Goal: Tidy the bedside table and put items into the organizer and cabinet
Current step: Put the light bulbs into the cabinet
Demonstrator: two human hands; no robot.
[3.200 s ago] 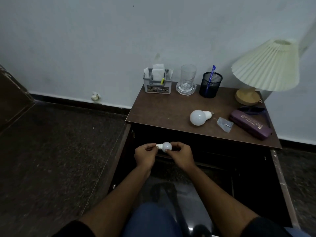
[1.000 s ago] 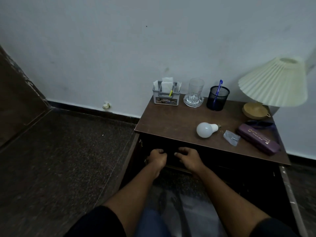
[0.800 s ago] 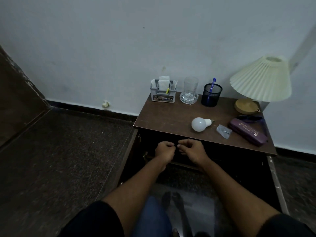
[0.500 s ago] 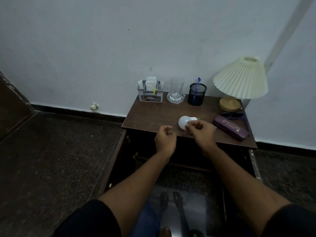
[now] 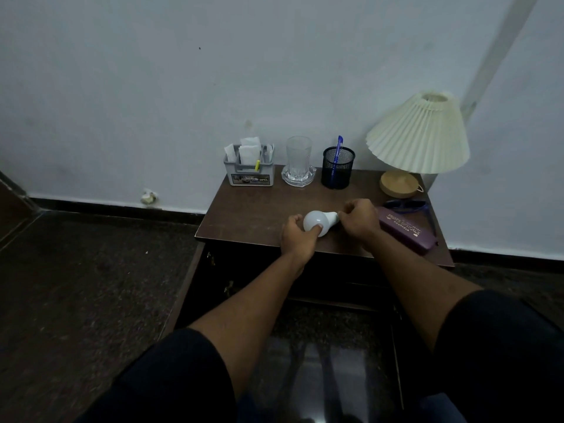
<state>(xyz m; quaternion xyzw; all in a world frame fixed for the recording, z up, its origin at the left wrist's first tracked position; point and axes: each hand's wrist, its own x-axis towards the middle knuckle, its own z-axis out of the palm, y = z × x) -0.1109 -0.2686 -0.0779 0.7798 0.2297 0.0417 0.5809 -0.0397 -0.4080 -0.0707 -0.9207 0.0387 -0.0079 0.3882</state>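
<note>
A white light bulb (image 5: pixel 317 220) lies on its side on the brown bedside table (image 5: pixel 250 215), near the front edge. My left hand (image 5: pixel 297 236) grips its round end with thumb and fingers curled round it. My right hand (image 5: pixel 360 219) pinches the bulb's base from the right. A grey organizer (image 5: pixel 249 172) with papers and a yellow item stands at the back left of the table. Below the tabletop the cabinet (image 5: pixel 335 282) stands open and dark inside. My right hand hides the small clear packet that lay beside the bulb.
A glass (image 5: pixel 299 161) on a glass dish, a black mesh pen cup (image 5: pixel 337 169) with a blue pen, and a pleated lamp (image 5: pixel 418 138) line the back. A purple glasses case (image 5: pixel 406 228) and dark glasses (image 5: pixel 406 205) lie at the right. An open door (image 5: pixel 186 285) hangs at the cabinet's left.
The small bulb I held earlier is out of my hands. Both hands rose from the cabinet opening to the tabletop and took hold of the larger bulb.
</note>
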